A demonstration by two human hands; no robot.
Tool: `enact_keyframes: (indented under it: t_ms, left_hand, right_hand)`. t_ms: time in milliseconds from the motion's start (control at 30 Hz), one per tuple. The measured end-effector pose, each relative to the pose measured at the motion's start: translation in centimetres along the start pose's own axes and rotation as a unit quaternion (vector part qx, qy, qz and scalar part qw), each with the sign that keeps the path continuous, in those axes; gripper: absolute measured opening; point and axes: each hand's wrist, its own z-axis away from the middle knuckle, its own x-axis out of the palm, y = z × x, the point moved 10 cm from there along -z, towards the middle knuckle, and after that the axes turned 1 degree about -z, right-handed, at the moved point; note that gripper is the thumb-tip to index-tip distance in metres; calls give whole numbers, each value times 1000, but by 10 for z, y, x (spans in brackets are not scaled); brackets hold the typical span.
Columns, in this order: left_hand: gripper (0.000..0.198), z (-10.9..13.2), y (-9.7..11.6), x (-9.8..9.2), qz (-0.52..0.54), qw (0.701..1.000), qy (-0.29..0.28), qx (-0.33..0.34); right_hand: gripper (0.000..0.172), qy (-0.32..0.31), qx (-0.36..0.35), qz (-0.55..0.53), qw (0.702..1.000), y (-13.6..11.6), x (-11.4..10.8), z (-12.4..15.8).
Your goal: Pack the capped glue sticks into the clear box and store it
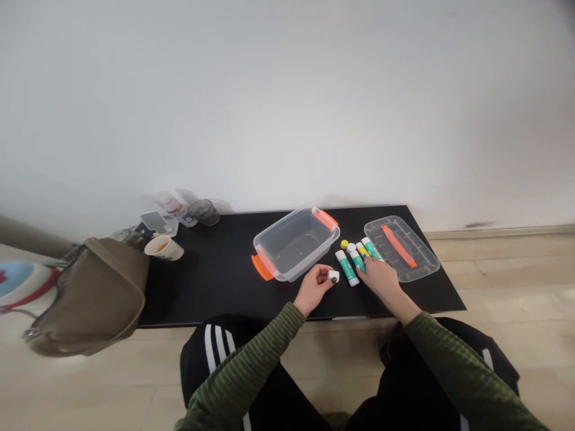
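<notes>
Clear plastic bin point(294, 245) with orange latches is sitting near the middle of the black worktop point(215, 275), tilted toward the back edge, and nothing is lying in it. Its lid point(422, 260) is lying off, flat, near the back right corner. The glue sticks point(347, 267), green and white with one yellow, are lying side by side between bin and lid, all outside the bin, and a loose yellow cap point(344, 244) is sitting just behind them. The left hand point(314, 287) is curling near the front edge, fingers closed around a small white piece point(333, 276); whether it is a cap or a stick seen end-on is too small to tell. The right hand point(381, 278) is resting on the near ends of the glue sticks, fingers spread over them, not visibly closed around any. So the bin is empty and uncovered, and every stick is out on the worktop. At the back left corner a paper cup point(164, 247), a bottle point(173, 206) and a dark glass point(203, 211) are standing, and a brown bag point(85, 293) is slumping over the left edge.
</notes>
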Motion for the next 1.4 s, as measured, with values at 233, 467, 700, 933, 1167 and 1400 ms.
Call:
enact_keyframes:
  t_ms: [233,467,700,933,1167,1400]
  left_hand:
    - [42,3,-13,-1,115,991,15,-61]
    - [42,-7,-25,8,91,995,4,-38]
    - [42,-6,-19,11,106,994,10,-34]
    - [36,-1,-14,6,232,970,12,-68]
    - [32,1,-5,7,276,958,3,-72]
    - [37,3,4,1,248,966,12,-67]
  right_hand:
    - [38,-26,24,-26,999,2,0,-4]
    - [33,-7,41,-88,995,17,-14,5]
    - [30,42,33,-175,983,27,-21,13]
    - [20,64,-76,-308,946,0,-28,27]
    - [21,19,-180,-368,912,-30,-33,41]
    - [23,59,-229,-305,923,-34,-35,44]
